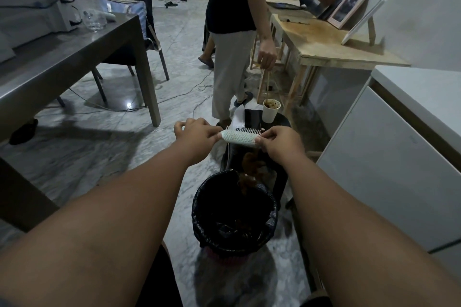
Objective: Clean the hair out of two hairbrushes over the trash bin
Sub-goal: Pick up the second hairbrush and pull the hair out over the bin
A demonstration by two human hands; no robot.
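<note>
Head view: left hand (197, 136) and right hand (279, 143) pinch hairbrush (239, 137) ends, lying crosswise.

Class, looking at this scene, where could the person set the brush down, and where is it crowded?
Free: the near stretch of the grey metal table and the white cabinet top. Crowded: the black tray holding a paper cup and brown hair clump, beside the black-lined trash bin.

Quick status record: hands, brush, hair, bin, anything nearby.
left hand: grips the brush's left end
right hand: grips its right end
hairbrush: pale, held level, out beyond the bin
hair clump: brown, hanging below the brush at the bin's far rim
trash bin: black liner, open
paper cup: on the floor beyond
</note>
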